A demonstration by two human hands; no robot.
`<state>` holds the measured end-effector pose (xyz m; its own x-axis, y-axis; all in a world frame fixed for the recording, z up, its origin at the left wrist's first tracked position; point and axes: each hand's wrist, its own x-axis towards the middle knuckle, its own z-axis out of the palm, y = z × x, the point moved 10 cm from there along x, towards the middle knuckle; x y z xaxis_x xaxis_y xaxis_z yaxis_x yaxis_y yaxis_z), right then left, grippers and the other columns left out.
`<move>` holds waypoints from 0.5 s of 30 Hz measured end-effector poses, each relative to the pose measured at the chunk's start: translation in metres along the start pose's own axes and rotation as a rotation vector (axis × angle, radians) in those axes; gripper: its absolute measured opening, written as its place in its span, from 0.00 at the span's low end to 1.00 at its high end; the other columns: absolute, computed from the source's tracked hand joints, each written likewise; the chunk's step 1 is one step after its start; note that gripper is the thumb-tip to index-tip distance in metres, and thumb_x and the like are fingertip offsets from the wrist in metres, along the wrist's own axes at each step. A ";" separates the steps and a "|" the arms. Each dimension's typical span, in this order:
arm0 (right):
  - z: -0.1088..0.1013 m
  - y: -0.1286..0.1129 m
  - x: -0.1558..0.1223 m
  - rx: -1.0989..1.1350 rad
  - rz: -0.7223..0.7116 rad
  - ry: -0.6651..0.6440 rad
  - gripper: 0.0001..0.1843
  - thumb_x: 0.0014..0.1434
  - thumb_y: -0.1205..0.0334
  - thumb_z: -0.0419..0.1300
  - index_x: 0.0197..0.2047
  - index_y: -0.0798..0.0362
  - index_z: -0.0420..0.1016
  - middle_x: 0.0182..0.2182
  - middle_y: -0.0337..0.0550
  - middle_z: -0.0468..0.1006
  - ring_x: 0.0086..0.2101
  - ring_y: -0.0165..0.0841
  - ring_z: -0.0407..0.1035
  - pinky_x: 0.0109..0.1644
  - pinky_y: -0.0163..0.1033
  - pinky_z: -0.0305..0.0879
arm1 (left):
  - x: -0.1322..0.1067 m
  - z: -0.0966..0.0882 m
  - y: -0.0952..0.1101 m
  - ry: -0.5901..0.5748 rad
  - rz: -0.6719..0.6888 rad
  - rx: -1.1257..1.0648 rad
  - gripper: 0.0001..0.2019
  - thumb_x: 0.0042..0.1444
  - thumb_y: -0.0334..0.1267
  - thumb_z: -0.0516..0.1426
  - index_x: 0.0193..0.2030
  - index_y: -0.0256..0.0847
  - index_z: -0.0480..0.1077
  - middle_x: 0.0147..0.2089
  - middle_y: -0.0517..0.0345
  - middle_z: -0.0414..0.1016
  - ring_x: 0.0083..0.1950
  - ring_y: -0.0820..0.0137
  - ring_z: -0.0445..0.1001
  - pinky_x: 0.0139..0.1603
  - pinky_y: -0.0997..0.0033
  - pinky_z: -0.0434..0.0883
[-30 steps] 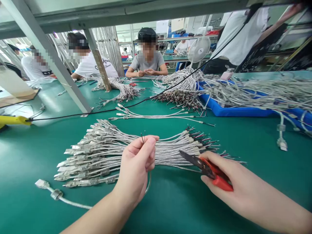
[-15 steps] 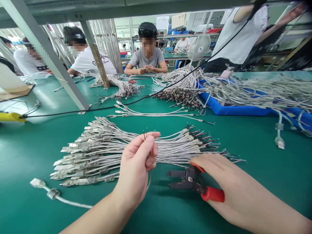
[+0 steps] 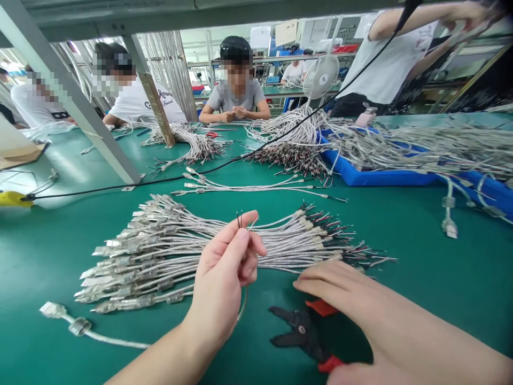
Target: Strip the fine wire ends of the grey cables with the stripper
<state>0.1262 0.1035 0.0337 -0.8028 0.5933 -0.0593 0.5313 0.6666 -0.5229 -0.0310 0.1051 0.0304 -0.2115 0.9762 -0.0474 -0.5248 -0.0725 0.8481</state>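
My left hand [image 3: 224, 278] pinches the wire end of a USB cable [image 3: 116, 340], with thin dark wire tips standing up above the thumb. The cable's plug lies at the lower left, and my forearm hides part of its length. My right hand [image 3: 360, 315] is spread, thumb and fingers apart, around red-handled wire strippers [image 3: 301, 329]. These strippers lie on the green table with jaws apart; whether a fingertip still touches a handle I cannot tell. Behind my left hand lies a bundle of USB cables [image 3: 176, 262], plugs to the left and stripped wire ends to the right.
A few separate cables [image 3: 256, 188] lie beyond the bundle. Cable heaps [image 3: 296, 133] and a blue tray [image 3: 372, 177] full of cables stand farther back. A black cord [image 3: 192, 175] crosses the table [image 3: 420, 299]. A metal post [image 3: 92, 112] rises at left. Several people work behind.
My right hand has loosened from the wire strippers and spread its fingers; the strippers now sit lower on the table. My left hand still pinches the cable's wires. The view has shifted slightly.
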 end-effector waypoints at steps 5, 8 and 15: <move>-0.011 0.010 -0.001 0.490 0.145 0.220 0.09 0.65 0.57 0.58 0.49 0.45 0.74 0.45 0.43 0.77 0.44 0.39 0.73 0.45 0.39 0.73 | -0.015 0.027 -0.023 -0.190 -0.160 0.027 0.06 0.67 0.38 0.52 0.46 0.39 0.63 0.33 0.56 0.75 0.20 0.82 0.54 0.21 0.80 0.52; -0.007 0.021 0.001 0.859 0.225 0.358 0.07 0.63 0.60 0.61 0.45 0.46 0.76 0.39 0.41 0.80 0.38 0.35 0.75 0.40 0.34 0.73 | -0.027 0.040 -0.040 -0.276 -0.267 -0.005 0.06 0.66 0.38 0.53 0.40 0.39 0.60 0.34 0.53 0.77 0.19 0.83 0.56 0.21 0.81 0.52; -0.004 0.010 0.013 1.304 0.072 0.402 0.02 0.60 0.65 0.65 0.38 0.52 0.80 0.22 0.36 0.76 0.25 0.27 0.71 0.34 0.31 0.69 | -0.037 0.047 -0.055 -0.313 -0.374 -0.023 0.12 0.61 0.42 0.58 0.37 0.39 0.59 0.30 0.54 0.78 0.18 0.84 0.56 0.20 0.81 0.50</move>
<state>0.1216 0.1196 0.0312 -0.5318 0.8468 0.0117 -0.2500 -0.1437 -0.9575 0.0448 0.0831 0.0103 0.2517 0.9504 -0.1825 -0.5363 0.2940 0.7912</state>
